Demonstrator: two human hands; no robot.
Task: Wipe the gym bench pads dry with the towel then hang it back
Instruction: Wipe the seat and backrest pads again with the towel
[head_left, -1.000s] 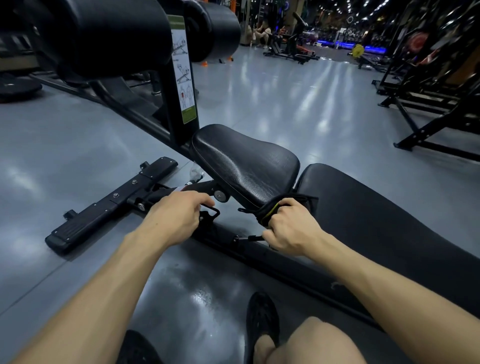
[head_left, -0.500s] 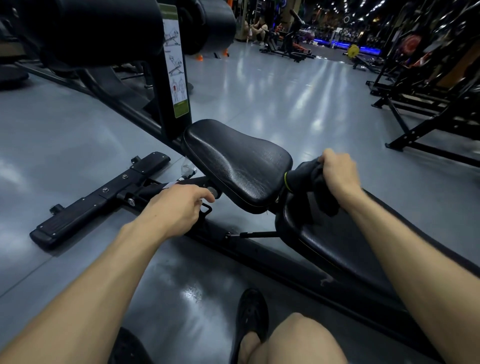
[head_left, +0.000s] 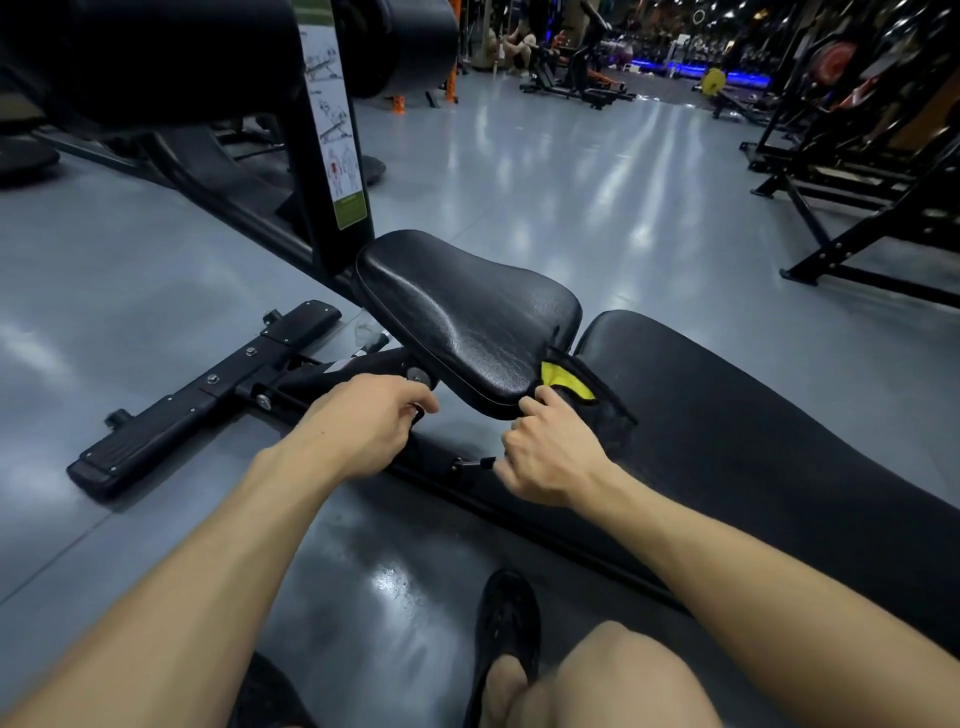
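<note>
At the seat pad (head_left: 467, 322) edge, right hand (head_left: 550, 452) grips the towel (head_left: 587, 400); left hand (head_left: 363, 421) seemingly clasps the frame (head_left: 311, 379).

Both bare forearms are stretched forward and downward. The left hand (head_left: 371, 423) is curled, knuckles up, fingers closed around a part of the frame beneath the seat. The right hand (head_left: 553, 457) is held close beside it, fingers bent and pinched on dark cloth. A bare knee (head_left: 618, 675) is raised below.
</note>
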